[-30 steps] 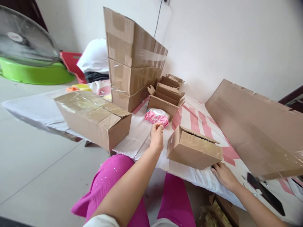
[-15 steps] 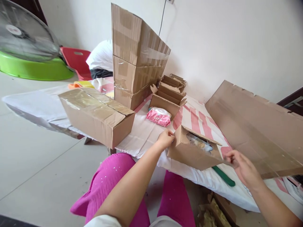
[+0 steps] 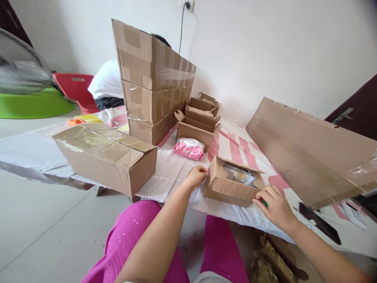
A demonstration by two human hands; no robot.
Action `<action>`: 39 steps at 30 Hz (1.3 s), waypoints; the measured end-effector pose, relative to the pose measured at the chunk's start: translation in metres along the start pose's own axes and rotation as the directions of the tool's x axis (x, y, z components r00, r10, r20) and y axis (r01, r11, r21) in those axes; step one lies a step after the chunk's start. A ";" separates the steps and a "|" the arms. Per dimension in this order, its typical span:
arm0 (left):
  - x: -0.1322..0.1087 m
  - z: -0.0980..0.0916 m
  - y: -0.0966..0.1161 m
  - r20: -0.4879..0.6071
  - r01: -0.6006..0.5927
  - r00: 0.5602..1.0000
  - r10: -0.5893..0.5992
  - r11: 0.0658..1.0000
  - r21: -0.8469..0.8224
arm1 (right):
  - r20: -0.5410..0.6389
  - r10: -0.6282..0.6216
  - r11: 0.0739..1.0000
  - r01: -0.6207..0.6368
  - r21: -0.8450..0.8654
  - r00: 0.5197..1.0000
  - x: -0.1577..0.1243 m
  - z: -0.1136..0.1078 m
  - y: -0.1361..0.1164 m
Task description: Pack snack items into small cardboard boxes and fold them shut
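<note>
A small cardboard box (image 3: 231,188) stands at the table's near edge, its top partly open, with a clear plastic package (image 3: 240,176) showing inside. At its left end my left hand (image 3: 198,176) has its fingers closed on the box's edge. My right hand (image 3: 272,204) pinches the front flap near the box's right corner. A bit of green shows behind the right fingers. Behind the box, a pink pack of wipes (image 3: 189,149) lies against an open carton (image 3: 196,131).
Large stacked cartons (image 3: 137,90) and a long taped box (image 3: 108,153) stand on the left. A big cardboard sheet (image 3: 312,153) leans at the right, near a dark phone (image 3: 319,224). A person in white (image 3: 107,82) is behind the stack.
The box's front flap now stands out toward me, and my right hand has moved left onto it. The camera view has turned right, showing the phone and a door.
</note>
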State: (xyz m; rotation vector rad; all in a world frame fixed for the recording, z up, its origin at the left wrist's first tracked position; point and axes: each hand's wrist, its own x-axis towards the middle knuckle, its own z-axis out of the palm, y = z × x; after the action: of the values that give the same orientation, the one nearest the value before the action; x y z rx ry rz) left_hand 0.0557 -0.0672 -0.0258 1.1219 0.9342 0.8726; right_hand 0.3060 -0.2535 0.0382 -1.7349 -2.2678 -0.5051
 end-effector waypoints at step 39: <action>-0.108 0.086 -0.006 0.584 -0.960 0.275 0.764 0.191 0.202 | 0.188 0.892 0.322 -0.869 0.375 0.412 -0.095 0.006 0.097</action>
State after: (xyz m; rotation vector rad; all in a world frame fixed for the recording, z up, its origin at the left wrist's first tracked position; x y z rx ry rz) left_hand 0.0966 -0.1961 -0.0001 2.3836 0.0316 1.2948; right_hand 0.4247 -0.3114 0.0073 -2.2739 -0.8928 0.1948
